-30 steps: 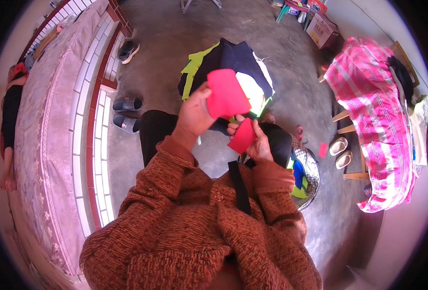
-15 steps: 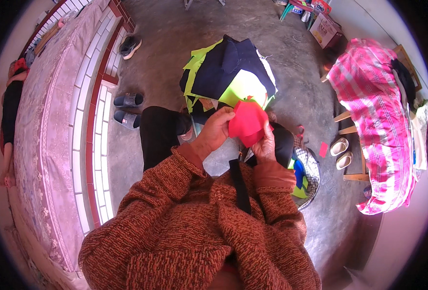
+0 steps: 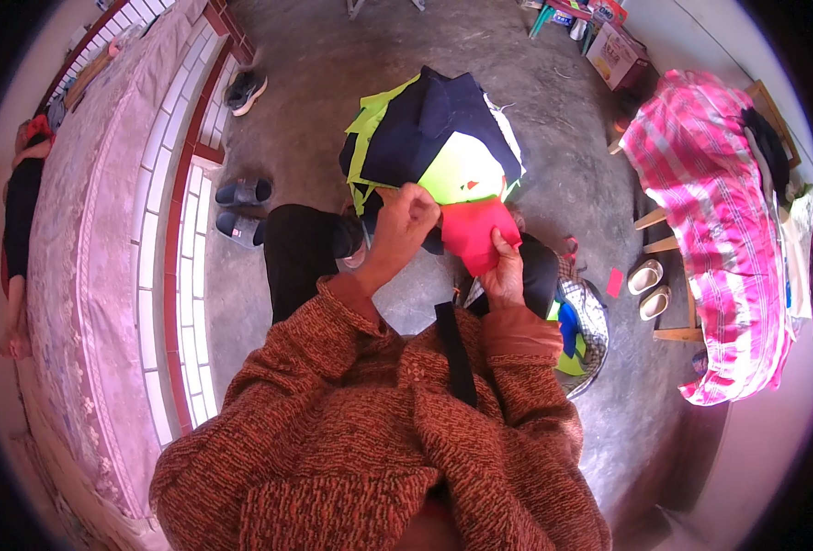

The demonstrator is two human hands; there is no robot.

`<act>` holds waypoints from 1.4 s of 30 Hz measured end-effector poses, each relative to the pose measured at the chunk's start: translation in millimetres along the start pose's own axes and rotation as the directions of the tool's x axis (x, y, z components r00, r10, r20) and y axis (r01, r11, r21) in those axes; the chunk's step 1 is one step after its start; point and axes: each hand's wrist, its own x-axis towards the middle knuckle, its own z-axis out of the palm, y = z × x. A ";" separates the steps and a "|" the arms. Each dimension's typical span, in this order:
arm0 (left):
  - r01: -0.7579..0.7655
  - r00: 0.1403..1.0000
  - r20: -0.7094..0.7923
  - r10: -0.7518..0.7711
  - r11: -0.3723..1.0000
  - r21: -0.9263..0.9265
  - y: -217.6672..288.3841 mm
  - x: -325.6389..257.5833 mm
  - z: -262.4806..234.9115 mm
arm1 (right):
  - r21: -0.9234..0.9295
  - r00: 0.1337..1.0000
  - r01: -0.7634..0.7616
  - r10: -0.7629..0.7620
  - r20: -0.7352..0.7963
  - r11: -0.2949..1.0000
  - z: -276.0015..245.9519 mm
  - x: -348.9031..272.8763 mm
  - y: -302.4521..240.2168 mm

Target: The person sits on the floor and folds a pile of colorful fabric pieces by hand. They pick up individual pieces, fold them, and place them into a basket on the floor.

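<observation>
A piece of bright red cloth [image 3: 474,231] is held up in front of me, over my lap. My right hand [image 3: 504,271] grips its lower right part, the thumb lying on top. Just left of the cloth's left edge, my left hand [image 3: 405,220] is closed in a pinch; anything between its fingertips is too small to make out. Beyond both hands rises a heap of cloth pieces, with navy cloth [image 3: 406,129] over neon yellow cloth [image 3: 464,165]. A small red bit lies on the yellow.
Beside my right knee sits a checked bag [image 3: 594,354] with coloured cloth inside. A red scrap [image 3: 615,282] and beige shoes [image 3: 645,277] lie on the floor. Pink plaid fabric [image 3: 700,184] drapes a wooden chair at right. Dark slippers [image 3: 244,191] and a pink-covered bed [image 3: 103,230] are left.
My left hand has let go of the red cloth and moved slightly left, fingers pinched. The cloth stays in my right hand and hangs flatter.
</observation>
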 end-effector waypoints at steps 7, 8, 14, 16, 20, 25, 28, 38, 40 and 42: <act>-0.296 0.831 -0.111 0.545 0.603 0.740 6.6 23.0 -6.3 | -0.006 1.000 0.001 -0.001 -0.014 1.000 -10.0 1.7 1.2; -0.286 0.844 -0.090 0.529 0.585 0.759 6.6 26.3 -7.3 | 0.001 1.000 0.004 -0.004 -0.024 1.000 -8.8 1.5 0.4; -0.251 0.849 -0.071 0.523 0.519 0.817 -10.9 39.2 -11.8 | 0.017 0.998 -0.027 0.028 -0.056 0.999 -11.4 4.0 0.1; -0.265 0.845 -0.070 0.530 0.529 0.806 -12.0 41.3 -13.8 | 0.015 0.999 -0.027 0.028 -0.046 1.000 -11.5 3.6 0.5; -0.311 0.839 -0.074 0.540 0.586 0.748 -9.7 44.2 -21.3 | -0.010 0.999 -0.007 0.007 -0.034 1.000 -10.6 3.0 0.9; -0.308 0.863 -0.162 0.478 0.752 0.582 -9.5 46.0 -28.2 | 0.020 1.000 -0.021 0.022 -0.020 1.000 -9.5 2.7 -0.2; -0.282 0.877 -0.222 0.427 0.830 0.482 -2.8 47.1 -33.4 | 0.035 0.999 -0.028 0.029 -0.024 0.999 -7.9 1.8 -0.8; -0.301 0.856 -0.232 0.463 0.809 0.505 8.0 50.9 -34.2 | -0.016 1.000 -0.009 0.008 -0.005 1.000 -9.9 1.1 -1.5; -0.326 0.832 -0.234 0.503 0.784 0.528 7.8 53.7 -34.8 | -0.043 1.000 0.000 -0.001 -0.008 0.999 -10.1 1.0 -1.8; -0.318 0.832 -0.207 0.515 0.747 0.584 14.7 59.6 -37.3 | -0.024 1.000 -0.011 0.010 -0.017 1.000 -10.3 1.1 -2.4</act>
